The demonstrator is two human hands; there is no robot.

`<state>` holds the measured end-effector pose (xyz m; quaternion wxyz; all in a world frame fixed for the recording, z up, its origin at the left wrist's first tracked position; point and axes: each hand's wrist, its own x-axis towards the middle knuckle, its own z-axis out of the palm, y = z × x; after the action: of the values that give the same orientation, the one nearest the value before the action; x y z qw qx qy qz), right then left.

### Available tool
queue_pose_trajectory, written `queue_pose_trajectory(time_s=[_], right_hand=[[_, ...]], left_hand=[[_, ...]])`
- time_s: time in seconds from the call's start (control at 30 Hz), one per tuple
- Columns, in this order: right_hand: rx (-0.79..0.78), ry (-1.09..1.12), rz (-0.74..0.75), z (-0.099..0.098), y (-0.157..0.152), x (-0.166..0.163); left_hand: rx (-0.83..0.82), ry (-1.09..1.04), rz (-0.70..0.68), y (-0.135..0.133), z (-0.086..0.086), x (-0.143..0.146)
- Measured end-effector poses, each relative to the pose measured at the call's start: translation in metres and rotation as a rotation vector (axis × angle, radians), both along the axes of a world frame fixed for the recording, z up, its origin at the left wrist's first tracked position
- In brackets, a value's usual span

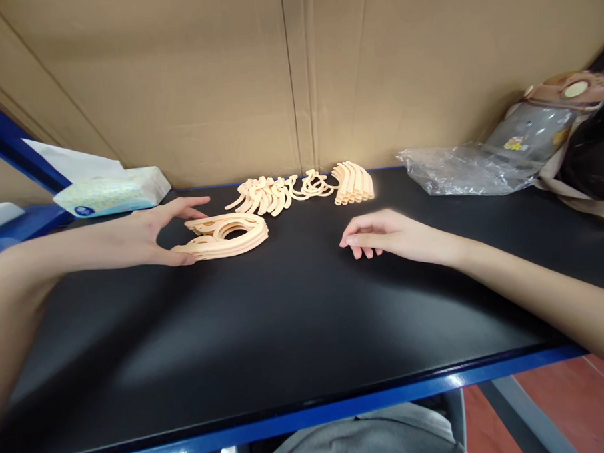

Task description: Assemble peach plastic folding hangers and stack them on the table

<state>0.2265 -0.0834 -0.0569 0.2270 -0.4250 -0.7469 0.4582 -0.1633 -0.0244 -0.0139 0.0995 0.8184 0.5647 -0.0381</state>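
A small stack of peach plastic folding hangers [242,241] lies left of centre on the black tabletop. My left hand [164,229] is at its left end, thumb and fingers spread wide, with the thumb touching the near edge of the stack. Above bare table to the right, my right hand [375,233] has its fingers loosely curled in and nothing visible in them. Behind, along the back, sit a heap of curved hanger arms [263,196], several hook pieces [313,184] and a neat pile of more arms [354,183].
A tissue pack [115,191] stands at the back left. To the back right are a crumpled clear plastic bag [462,169], a bottle with a brown lid [532,126] and a dark bag [594,153]. Cardboard [200,84] walls off the back; a blue rim [310,416] edges the front.
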Motion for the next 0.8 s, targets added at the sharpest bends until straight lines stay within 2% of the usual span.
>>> queue_pose_trajectory(time_s=[0.2, 0.8], right_hand=[[0.001, -0.007, 0.008, 0.0008, -0.0003, 0.0001], [-0.002, -0.004, 0.014, 0.0013, -0.0006, 0.0009]], left_hand=[[-0.062, 0.014, 0.006, 0.0038, -0.0034, -0.0013], [-0.046, -0.002, -0.015, 0.0049, -0.0009, -0.0025]])
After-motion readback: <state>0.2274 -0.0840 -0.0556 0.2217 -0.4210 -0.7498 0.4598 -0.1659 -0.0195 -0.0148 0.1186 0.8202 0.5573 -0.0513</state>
